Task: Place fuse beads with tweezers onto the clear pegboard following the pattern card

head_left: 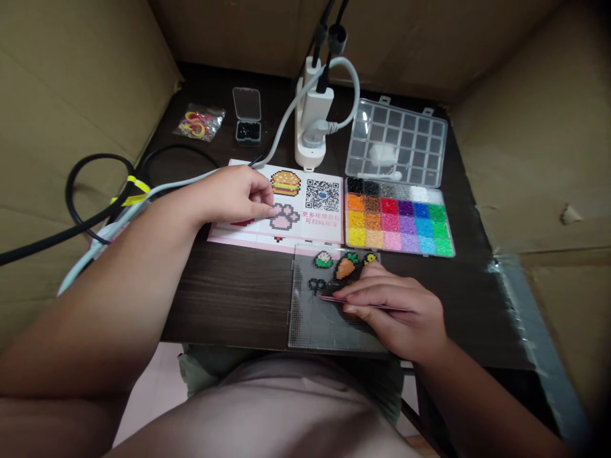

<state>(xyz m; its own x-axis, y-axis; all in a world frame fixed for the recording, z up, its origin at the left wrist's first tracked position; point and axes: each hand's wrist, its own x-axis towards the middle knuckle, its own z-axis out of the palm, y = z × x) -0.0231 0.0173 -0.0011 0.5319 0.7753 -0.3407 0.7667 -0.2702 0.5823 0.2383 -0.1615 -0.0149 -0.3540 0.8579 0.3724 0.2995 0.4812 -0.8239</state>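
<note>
My right hand point(396, 308) is closed around pink tweezers point(334, 299), their tips low over a clear pegboard point(305, 324). Near those tips, small black beads point(316, 285) form a partial outline. Further up the board sit a bead carrot point(344, 267), a green-and-white bead figure point(323, 259) and a yellow one point(370, 259) partly covered by my hand. My left hand point(243, 194) rests on a printed pattern sheet point(310, 229), fingers curled and a fingertip beside the pink paw print point(284, 216). Whether that hand pinches anything is hidden.
A divided box of coloured beads point(398, 216) lies right of the sheet, its clear lid point(396, 143) folded back. Behind stand a white power strip point(310, 137) with cables, a small case of black beads point(248, 121) and a plastic bag point(200, 123). Cardboard walls point(525, 127) surround the table.
</note>
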